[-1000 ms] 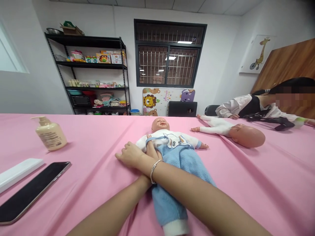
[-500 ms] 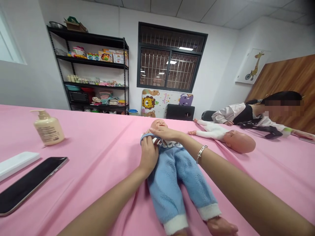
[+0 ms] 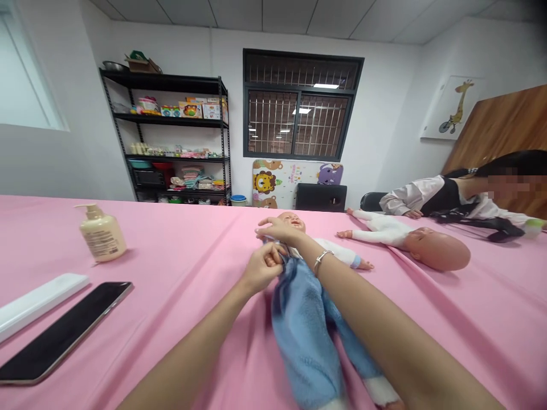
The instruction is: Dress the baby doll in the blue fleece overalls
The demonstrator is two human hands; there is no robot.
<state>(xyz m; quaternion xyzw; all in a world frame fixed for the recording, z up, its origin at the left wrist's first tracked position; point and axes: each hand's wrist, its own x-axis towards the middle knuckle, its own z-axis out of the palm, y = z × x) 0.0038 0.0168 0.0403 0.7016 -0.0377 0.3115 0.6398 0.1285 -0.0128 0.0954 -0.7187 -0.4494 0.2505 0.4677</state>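
Observation:
A baby doll [image 3: 294,220] lies face up on the pink cloth, wearing a white top with a blue cuff and fluffy blue trousers [image 3: 305,324]. Its head points away from me. My left hand [image 3: 264,266] is closed at the doll's side, near the bunched waist of the trousers. Curled fingers hide what is inside it. Across the doll's chest, just below its face, reaches my right hand [image 3: 278,230], its fingers stretched out and apart. That hand covers much of the doll's upper body. One doll sleeve [image 3: 339,252] sticks out beyond my right forearm.
A second doll [image 3: 436,247] in white lies to the right, near a person [image 3: 444,196] leaning on the table. Left stand a pump bottle [image 3: 102,233], a white case [image 3: 43,302] and a phone [image 3: 68,330]. Black shelves [image 3: 175,119] and a chair [image 3: 320,197] are behind.
My left hand has drawn back from the blue-edged cloth near the doll's shoulder towards its waist, now closed. My right fingers have lifted and spread. The doll's far sleeve has come into view.

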